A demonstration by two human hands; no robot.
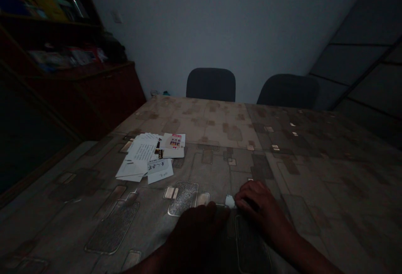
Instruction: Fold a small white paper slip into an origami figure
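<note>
Low over the near middle of the table, my two hands are close together. The fingers of my right hand [259, 205] are curled, with their tips at a small white piece [230, 201] that looks like paper or card. My left hand [199, 224] lies in deep shadow just left of it, its fingers closed and pointing toward the white piece. Whatever is in the left fingers is too dark to make out. Farther off to the left, a loose pile of printed white cards [143, 150] is spread on the patterned tablecloth [216, 119], one card bearing a red strip and a picture.
The room is dim. Two dark chairs, one [211, 83] near the middle and another [289, 90] to the right, stand beyond the table's far edge. At the left is a dark red cabinet [109, 98] with cluttered shelves. A pale wall [220, 23] closes the back.
</note>
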